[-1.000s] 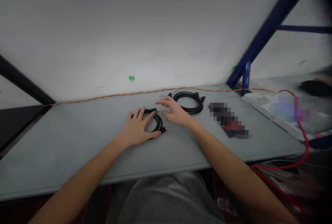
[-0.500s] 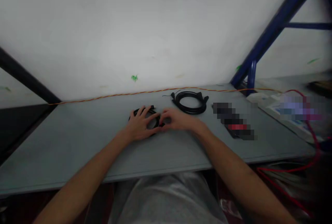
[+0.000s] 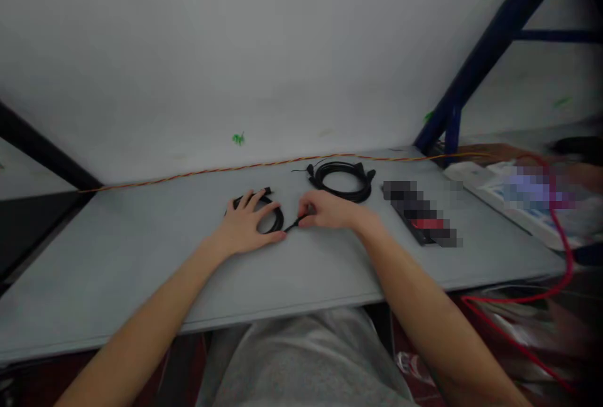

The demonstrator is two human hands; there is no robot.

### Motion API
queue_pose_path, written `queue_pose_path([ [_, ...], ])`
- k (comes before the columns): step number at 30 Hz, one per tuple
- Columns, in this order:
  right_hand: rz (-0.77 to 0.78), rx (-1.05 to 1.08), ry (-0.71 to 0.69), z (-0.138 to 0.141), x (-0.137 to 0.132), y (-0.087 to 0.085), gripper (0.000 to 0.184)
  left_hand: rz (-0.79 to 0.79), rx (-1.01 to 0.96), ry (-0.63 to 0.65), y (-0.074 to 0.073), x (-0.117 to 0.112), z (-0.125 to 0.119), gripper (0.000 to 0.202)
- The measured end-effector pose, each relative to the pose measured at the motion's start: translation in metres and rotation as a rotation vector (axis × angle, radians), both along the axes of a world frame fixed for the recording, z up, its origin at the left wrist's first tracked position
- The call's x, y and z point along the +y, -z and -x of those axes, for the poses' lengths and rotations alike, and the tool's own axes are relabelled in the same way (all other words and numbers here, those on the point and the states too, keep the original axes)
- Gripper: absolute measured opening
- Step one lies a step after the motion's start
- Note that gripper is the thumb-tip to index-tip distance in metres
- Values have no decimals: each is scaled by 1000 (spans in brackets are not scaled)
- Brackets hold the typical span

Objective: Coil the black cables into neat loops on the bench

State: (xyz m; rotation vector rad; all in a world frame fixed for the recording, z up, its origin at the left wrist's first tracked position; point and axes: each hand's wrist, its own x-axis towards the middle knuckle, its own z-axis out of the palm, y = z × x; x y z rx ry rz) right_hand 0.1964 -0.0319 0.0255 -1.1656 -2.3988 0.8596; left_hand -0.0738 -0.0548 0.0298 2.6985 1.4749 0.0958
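A small coil of black cable (image 3: 272,217) lies on the grey table (image 3: 141,262) in front of me. My left hand (image 3: 245,228) rests flat on that coil with its fingers spread, pressing it down. Just to its right, my right hand (image 3: 327,210) is closed in a pinch on the cable's free end, pulled slightly out of the coil. A second, larger black cable coil (image 3: 343,180) lies untouched farther back, beyond my right hand.
A thin red-and-yellow twisted wire (image 3: 198,172) runs along the table's back edge by the white wall. A dark flat object (image 3: 419,213) lies to the right. A blue metal frame post (image 3: 452,124) rises at right, with a red cable (image 3: 556,244) beside it.
My right hand came back from the larger coil to the small one, closed on its cable end and drew it out to the right. My left hand stayed on the coil.
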Motion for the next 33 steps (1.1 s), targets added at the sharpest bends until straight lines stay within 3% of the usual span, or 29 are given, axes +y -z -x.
queue_pose_path([
  [5, 12, 91, 0, 1, 2, 0, 21, -24, -1, 22, 2, -1, 1, 82],
  [9, -212, 166, 131, 21, 12, 11, 35, -25, -3, 119, 1, -3, 4, 81],
  [13, -364, 72, 94, 35, 26, 24, 41, -6, -17, 221, -3, -5, 4, 77],
  [21, -382, -12, 122, 43, 32, 28, 35, 24, -81, 358, -6, -7, 4, 73],
  [25, -387, -89, 151, 41, 29, 21, 25, 25, -79, 355, -6, -7, 4, 73],
  [30, -388, -196, 310, 28, 23, 14, 25, 49, -74, 338, -7, -8, 4, 74],
  [33, -391, -222, 331, 26, 18, 12, 26, 41, -68, 330, -8, -7, 3, 73],
])
